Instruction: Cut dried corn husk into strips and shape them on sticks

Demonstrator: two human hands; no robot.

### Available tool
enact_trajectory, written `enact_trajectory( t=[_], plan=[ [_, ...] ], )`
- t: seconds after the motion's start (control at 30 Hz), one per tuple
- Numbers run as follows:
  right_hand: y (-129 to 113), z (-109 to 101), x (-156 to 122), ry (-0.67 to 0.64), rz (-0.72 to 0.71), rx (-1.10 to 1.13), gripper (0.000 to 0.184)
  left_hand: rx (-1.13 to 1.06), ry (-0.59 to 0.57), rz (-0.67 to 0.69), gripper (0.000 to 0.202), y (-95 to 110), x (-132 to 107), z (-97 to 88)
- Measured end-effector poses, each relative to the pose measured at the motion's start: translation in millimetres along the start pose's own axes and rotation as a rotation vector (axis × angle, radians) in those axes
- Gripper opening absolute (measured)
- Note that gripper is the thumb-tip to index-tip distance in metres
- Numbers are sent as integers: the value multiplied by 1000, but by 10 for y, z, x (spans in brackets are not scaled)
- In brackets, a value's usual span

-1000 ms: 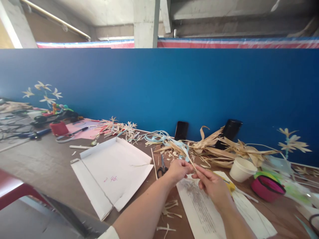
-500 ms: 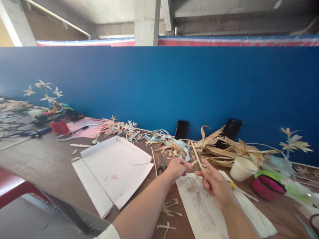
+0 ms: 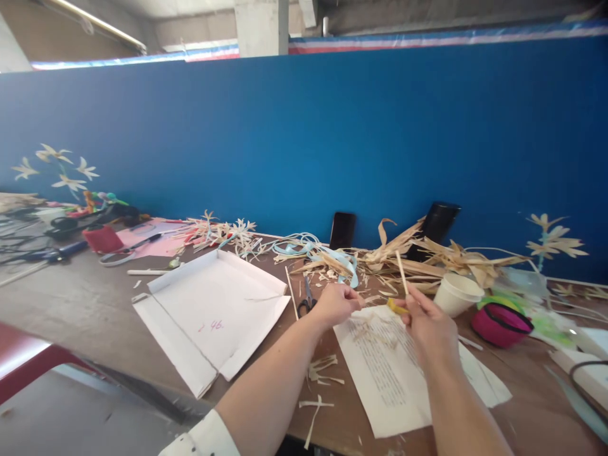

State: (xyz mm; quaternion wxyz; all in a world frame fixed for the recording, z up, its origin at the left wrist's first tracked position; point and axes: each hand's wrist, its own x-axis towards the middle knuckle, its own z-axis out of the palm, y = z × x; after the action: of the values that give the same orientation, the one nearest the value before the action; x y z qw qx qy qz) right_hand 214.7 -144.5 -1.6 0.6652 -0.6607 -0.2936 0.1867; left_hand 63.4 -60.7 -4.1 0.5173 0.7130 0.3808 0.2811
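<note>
My left hand [image 3: 338, 306] is closed in a pinch above the top left of a printed paper sheet [image 3: 387, 399]. A small pale strip of dried husk [image 3: 372, 299] shows at its fingertips. In my right hand [image 3: 431, 324], closed to the right over the same sheet, a thin wooden stick [image 3: 401, 272] points up. A yellow object [image 3: 396, 307], its kind unclear, pokes out from the same fingers. Thin husk shavings [image 3: 380, 330] lie on the sheet between the hands. Dark-handled scissors [image 3: 306, 301] rest just left of my left hand.
A white cardboard tray [image 3: 247, 316] lies at left. Behind the hands are dried corn husks [image 3: 451, 258], blue ribbon [image 3: 349, 269] and a phone [image 3: 342, 230] against the blue partition [image 3: 304, 139]. A paper cup [image 3: 456, 294] and a pink round pouch [image 3: 502, 324] stand at right.
My right hand has moved right, away from my left hand, carrying the stick, which now stands more upright. The yellow object shows more clearly. The camera view has shifted slightly.
</note>
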Motion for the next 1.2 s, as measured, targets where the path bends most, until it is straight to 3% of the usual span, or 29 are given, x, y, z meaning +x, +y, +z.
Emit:
enact_trajectory(
  t=[0.1,0.27,0.6,0.73,0.87,1.03,1.1,1.2],
  plan=[
    [-33,9,-31,36,28,190,58,249,-21,97,15,5,-45,20],
    [-73,50,-92,-21,-23,182,55,536,11,177,23,38,-113,76],
    [-81,38,-101,-76,47,215,52,580,40,140,21,11,-84,46],
    [-13,35,-66,-89,54,157,49,578,193,79,23,10,-67,12],
    [96,58,-25,-160,115,158,51,653,410,26,26,49,-62,-145],
    [107,176,-50,-254,131,201,53,832,630,-154,26,33,-46,-574],
    [65,228,-76,-280,109,193,49,879,632,-259,27,5,-42,-714],
    [-3,305,-101,-318,89,136,47,914,508,-321,27,-27,-36,-765]
  ],
)
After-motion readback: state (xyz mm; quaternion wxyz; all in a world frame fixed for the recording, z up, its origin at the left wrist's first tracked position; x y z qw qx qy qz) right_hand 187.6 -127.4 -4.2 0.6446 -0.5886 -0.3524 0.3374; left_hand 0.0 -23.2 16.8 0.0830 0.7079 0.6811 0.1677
